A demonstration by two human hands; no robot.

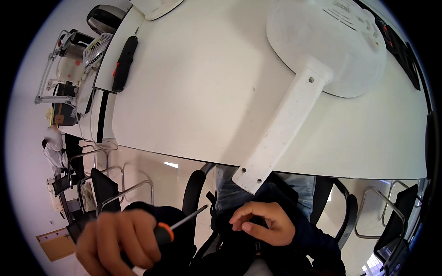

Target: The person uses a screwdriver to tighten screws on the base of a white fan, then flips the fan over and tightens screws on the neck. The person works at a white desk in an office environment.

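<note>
In my left hand (119, 239), at the lower left, is a screwdriver (189, 218) with a black and orange handle. My fingers wrap round the handle, and its metal shaft points up and right. My right hand (267, 223) hovers over my lap with its fingers curled and the thumb close to the fingertips. Whatever may be between them is too small or hidden to make out. Above it, a flat white arm (285, 124) with screw holes juts past the table's near edge. It joins a rounded white housing (322, 46) with vent slots, lying on the white table (184, 92).
A black cordless screwdriver (125, 64) with a red switch lies at the table's left side. Part of a white round base (159, 8) shows at the far edge. Beyond stand a small fan (97, 49), chairs (108, 184) and a seated person (54, 149). Dark items (398, 50) line the right edge.
</note>
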